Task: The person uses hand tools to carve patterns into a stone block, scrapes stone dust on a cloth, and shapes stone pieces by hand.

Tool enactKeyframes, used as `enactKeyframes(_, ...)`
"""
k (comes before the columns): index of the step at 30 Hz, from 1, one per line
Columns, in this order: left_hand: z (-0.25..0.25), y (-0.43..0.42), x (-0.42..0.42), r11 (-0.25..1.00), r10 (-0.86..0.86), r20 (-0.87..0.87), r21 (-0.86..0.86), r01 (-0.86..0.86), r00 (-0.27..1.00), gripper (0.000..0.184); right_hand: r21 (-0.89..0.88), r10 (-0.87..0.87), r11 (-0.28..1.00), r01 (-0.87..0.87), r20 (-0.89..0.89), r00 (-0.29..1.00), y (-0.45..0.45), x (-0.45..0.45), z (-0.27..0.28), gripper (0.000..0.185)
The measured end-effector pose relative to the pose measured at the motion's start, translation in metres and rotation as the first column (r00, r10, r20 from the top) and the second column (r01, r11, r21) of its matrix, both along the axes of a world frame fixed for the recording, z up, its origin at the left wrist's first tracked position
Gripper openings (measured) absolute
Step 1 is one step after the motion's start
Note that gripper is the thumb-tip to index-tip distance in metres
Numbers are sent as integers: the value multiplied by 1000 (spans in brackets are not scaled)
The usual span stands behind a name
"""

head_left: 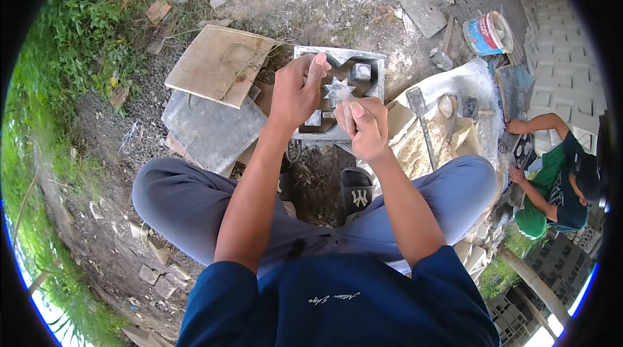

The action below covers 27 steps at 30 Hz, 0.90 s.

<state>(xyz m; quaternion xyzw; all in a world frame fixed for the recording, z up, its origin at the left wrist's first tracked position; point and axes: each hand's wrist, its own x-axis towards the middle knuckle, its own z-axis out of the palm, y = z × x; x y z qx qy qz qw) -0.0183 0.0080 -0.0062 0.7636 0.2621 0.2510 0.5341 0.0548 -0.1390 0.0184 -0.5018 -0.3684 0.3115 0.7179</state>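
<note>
A square grey metal mould (339, 54) lies on the ground before my feet. Inside it are a star-shaped core (339, 91) in the middle and smaller blocks, such as one block (361, 72) at the upper right. My left hand (298, 91) is closed in a fist over the mould's left side, thumb uppermost. Over the lower right corner, my right hand (365, 128) is also closed, its thumb pressed against the curled fingers. Whatever either fist holds is hidden. Both hands cover parts of the mould, and I cannot tell whether they touch it.
Left of the mould lie a wooden board (220, 65) and a grey slab (211, 128). To the right, a white sack (477, 78) bears sandy powder (422, 149) and a trowel-like tool (422, 123). A paint bucket (488, 34) stands beyond. Another person (558, 181) works at far right.
</note>
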Motion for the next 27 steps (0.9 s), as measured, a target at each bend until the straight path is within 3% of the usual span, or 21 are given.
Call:
enactKeyframes(13, -2, 5, 0, 999, 1, -35, -34, -2, 999, 54, 25, 66, 997, -67, 10, 998, -4, 0, 10, 54)
enactKeyframes(14, -3, 5, 0, 999, 7, -11, -35, -8, 1000, 55, -77, 44, 996, -44, -3, 999, -2, 2, -2, 54)
enactKeyframes(18, -8, 8, 0, 999, 7, -57, -41, -9, 998, 56, 12, 23, 1000, -23, -37, 999, -9, -6, 18, 54)
enactKeyframes(21, -2, 5, -1, 1000, 26, -20, -14, -26, 999, 57, -52, 106, 993, -109, -67, 992, -6, -1, 14, 53)
enactKeyframes(25, -4, 6, 1, 999, 1, -51, -34, -2, 999, 56, 12, 125, 992, -126, 50, 991, -8, -3, 14, 54)
enactKeyframes(27, -4, 5, 0, 999, 34, -31, -41, -35, 999, 55, 31, 151, 988, -151, 8, 989, -7, -5, 12, 55)
